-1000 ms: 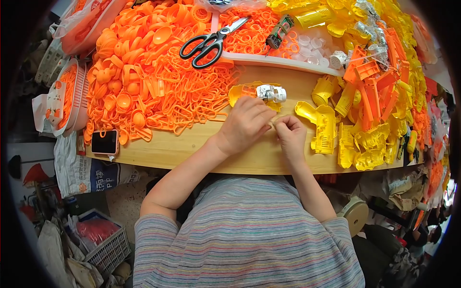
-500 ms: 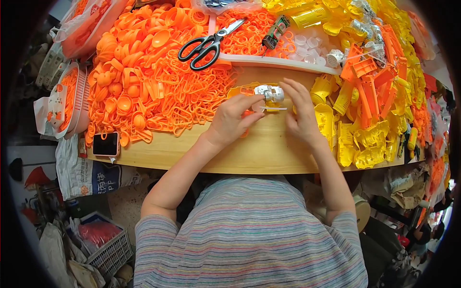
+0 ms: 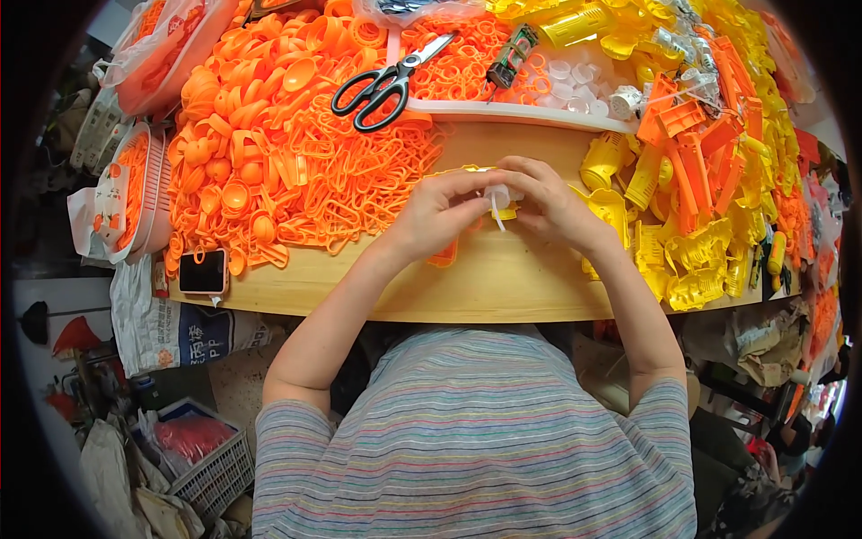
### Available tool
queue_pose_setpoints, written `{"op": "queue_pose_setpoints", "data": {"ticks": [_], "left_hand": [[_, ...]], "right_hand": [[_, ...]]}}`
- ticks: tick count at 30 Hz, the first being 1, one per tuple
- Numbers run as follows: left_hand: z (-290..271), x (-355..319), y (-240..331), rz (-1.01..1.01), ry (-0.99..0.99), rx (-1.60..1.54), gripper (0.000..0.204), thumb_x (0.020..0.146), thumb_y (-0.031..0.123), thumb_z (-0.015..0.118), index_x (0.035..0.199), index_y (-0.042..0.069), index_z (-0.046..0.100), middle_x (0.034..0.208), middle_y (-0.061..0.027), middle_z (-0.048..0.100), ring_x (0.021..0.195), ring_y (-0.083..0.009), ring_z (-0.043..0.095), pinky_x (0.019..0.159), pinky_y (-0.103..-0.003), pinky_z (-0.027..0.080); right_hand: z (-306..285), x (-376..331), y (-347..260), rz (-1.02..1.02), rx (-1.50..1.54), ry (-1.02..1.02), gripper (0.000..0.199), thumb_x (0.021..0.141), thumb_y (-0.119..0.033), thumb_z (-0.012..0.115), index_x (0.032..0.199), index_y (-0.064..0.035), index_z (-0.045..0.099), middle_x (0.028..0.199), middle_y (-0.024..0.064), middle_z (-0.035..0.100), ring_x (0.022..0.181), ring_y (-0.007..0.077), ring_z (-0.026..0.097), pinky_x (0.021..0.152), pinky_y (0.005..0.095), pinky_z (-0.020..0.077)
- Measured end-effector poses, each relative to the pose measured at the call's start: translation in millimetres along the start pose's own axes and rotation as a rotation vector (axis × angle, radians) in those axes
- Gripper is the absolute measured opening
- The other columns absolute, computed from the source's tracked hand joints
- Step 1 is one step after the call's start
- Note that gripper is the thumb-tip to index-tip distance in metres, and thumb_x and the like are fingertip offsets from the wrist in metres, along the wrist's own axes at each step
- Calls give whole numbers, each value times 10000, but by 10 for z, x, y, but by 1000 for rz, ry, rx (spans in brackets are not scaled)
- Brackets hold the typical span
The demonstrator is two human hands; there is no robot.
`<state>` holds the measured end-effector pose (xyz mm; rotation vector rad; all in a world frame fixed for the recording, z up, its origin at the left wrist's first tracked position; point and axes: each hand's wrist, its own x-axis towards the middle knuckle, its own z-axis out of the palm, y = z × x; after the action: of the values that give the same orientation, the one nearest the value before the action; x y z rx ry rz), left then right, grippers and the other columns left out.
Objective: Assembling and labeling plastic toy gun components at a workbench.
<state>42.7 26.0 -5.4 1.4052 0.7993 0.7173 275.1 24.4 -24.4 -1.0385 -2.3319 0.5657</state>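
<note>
My left hand (image 3: 438,211) and my right hand (image 3: 558,207) meet over the wooden tabletop, fingers curled in around one small assembly. Of it I see a yellow plastic shell (image 3: 505,215) under the fingers; most is covered. Between my left thumb and fingertips is a small translucent white piece (image 3: 496,192), with a thin white strip (image 3: 497,216) hanging down from it. The fingers of my right hand bend over the far side of the shell. An orange plastic piece (image 3: 444,255) lies on the table just below my left hand.
Heaped orange plastic clips and rings (image 3: 350,171) lie to the left, with black-handled scissors (image 3: 382,93) on top. Behind my hands runs a white tray (image 3: 521,114). Yellow shells (image 3: 696,265) and orange frames (image 3: 691,171) pile up at right. A phone (image 3: 204,272) rests near the left front edge.
My right hand has come left and closed over the assembly, hiding the white mechanism that showed before. The white strip has swung from level to hanging down.
</note>
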Motion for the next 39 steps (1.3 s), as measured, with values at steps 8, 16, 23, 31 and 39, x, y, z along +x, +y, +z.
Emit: {"op": "queue_pose_setpoints", "data": {"ticks": [8, 16, 23, 31, 39], "left_hand": [[62, 118, 55, 602, 60, 718, 284, 781, -33, 677, 1056, 37, 658, 1000, -137, 663, 870, -300, 648, 742, -370, 521], [58, 130, 151, 558, -50, 846, 255, 744, -36, 677, 986, 39, 654, 965, -141, 658, 889, -323, 646, 772, -397, 531], [129, 185, 188, 523, -115, 983, 193, 751, -23, 651, 935, 29, 676, 983, -149, 664, 898, -327, 652, 766, -401, 539], [124, 298, 296, 251, -275, 1018, 137, 775, 24, 579, 864, -14, 677, 1024, -191, 648, 981, -363, 632, 809, -412, 530], [198, -8, -198, 713, 43, 901, 96, 794, 48, 603, 880, 12, 623, 984, -165, 605, 919, -319, 612, 759, -394, 511]], "right_hand": [[-60, 80, -10, 87, 200, -66, 637, 740, 58, 688, 1337, -111, 543, 1332, 144, 481, 1213, 311, 516, 954, 368, 486], [-49, 78, -30, 78, 232, -29, 589, 719, 77, 678, 1281, -59, 565, 1259, 180, 520, 1156, 353, 540, 945, 388, 495], [-12, 53, -17, 73, 225, -11, 574, 726, 72, 683, 1274, -57, 570, 1252, 178, 523, 1146, 350, 547, 926, 388, 505], [-1, 130, 15, 57, 260, -9, 495, 734, 28, 676, 1214, -38, 577, 1277, 182, 515, 1194, 350, 528, 976, 381, 468], [107, -11, -91, -99, 16, 130, 625, 682, 21, 682, 1288, -81, 563, 1276, 217, 505, 1171, 406, 504, 997, 448, 438]]}}
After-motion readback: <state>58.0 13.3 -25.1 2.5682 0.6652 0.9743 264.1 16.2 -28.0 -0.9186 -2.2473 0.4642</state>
